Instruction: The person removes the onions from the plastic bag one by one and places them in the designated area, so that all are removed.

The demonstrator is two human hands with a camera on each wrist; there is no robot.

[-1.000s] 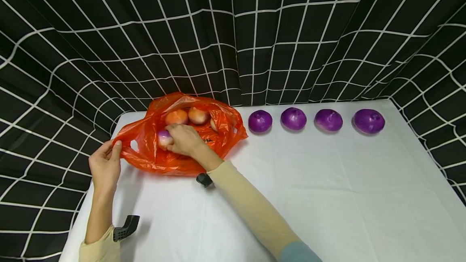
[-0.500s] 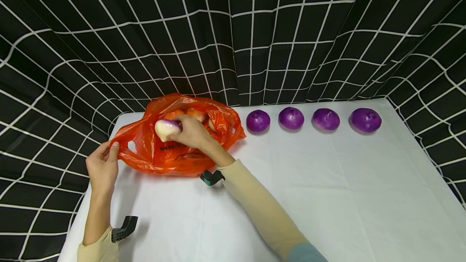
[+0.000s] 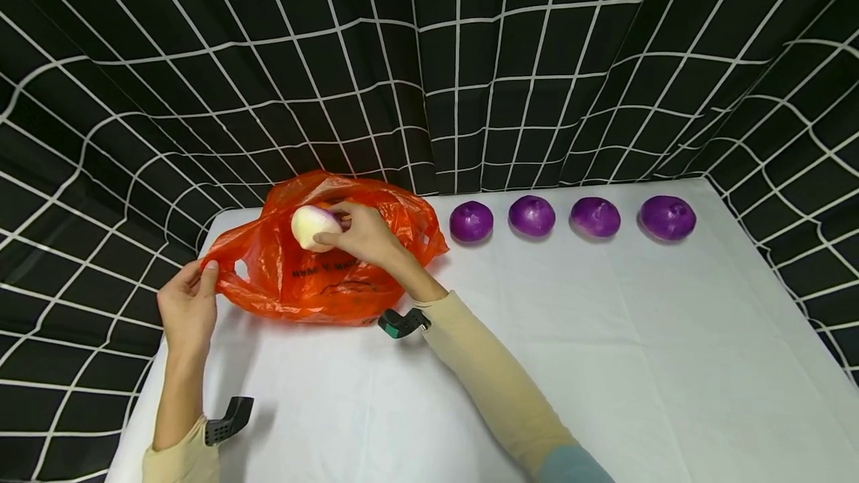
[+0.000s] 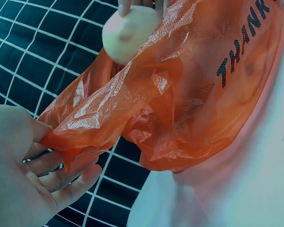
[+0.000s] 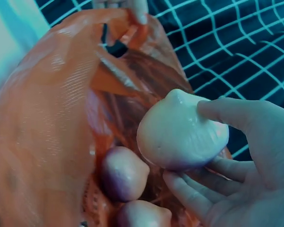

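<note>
An orange-red plastic bag [image 3: 322,293] lies at the left of the table, its mouth spread. My left hand [image 3: 190,308] pinches the bag's left handle between thumb and fingers; in the left wrist view that hand [image 4: 23,175] grips the bag's edge [image 4: 85,123]. Above the bag's mouth, my right hand [image 3: 369,235] holds a white and purple turnip-like vegetable [image 3: 312,227]. In the right wrist view the right hand [image 5: 241,165] has thumb and fingers round the vegetable [image 5: 177,132], and two similar pieces [image 5: 125,173] [image 5: 144,215] lie inside the bag.
Several purple round vegetables [image 3: 471,222] [image 3: 532,216] [image 3: 595,217] [image 3: 667,218] stand in a row along the back of the white table [image 3: 570,334], right of the bag. A black curtain with white grid lines [image 3: 376,58] rises behind and at the sides.
My right hand has lifted the white and purple vegetable from inside the bag, turning its pale end up and moving slightly right. The left hand still pinches the handle.
</note>
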